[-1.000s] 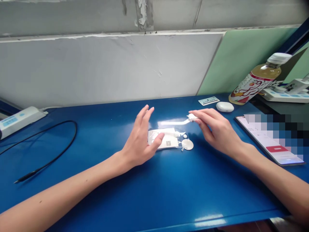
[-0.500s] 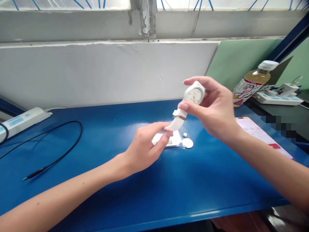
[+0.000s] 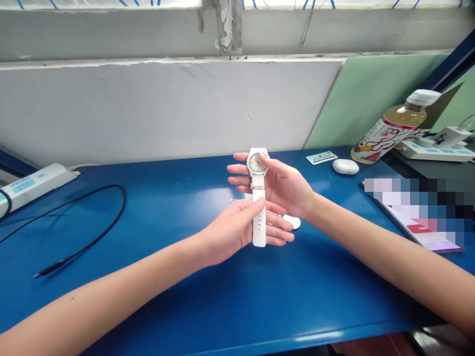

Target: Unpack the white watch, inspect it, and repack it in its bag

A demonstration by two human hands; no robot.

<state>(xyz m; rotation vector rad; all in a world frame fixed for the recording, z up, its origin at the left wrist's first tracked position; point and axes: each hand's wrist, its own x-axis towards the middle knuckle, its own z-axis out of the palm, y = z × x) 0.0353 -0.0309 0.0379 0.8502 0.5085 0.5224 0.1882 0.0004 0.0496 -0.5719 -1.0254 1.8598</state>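
Note:
A white wristwatch [image 3: 259, 198] with a round dial is stretched upright between my two hands over the blue table. My right hand [image 3: 287, 188] grips the watch case, thumb on the dial and fingers extended behind it. Lower down, my left hand [image 3: 237, 225] pinches the strap's holed end under its thumb, with the other fingers stretched out beneath. Behind the hands, a white round piece [image 3: 293, 221] lies on the table, mostly covered along with a clear-edged item beside it.
To the left are a black cable [image 3: 124, 198] and a white power strip [image 3: 40, 185]. On the right stand a drink bottle [image 3: 391, 128], a white earbud case [image 3: 345, 166], a small card [image 3: 321, 157] and a partly blurred phone [image 3: 430, 240]. A wall [image 3: 166, 109] rises behind the blue table [image 3: 222, 306].
The watch has moved left and turned from tilted to upright, its dial now facing me. My right hand moved left and down with it, uncovering the earbud case and card.

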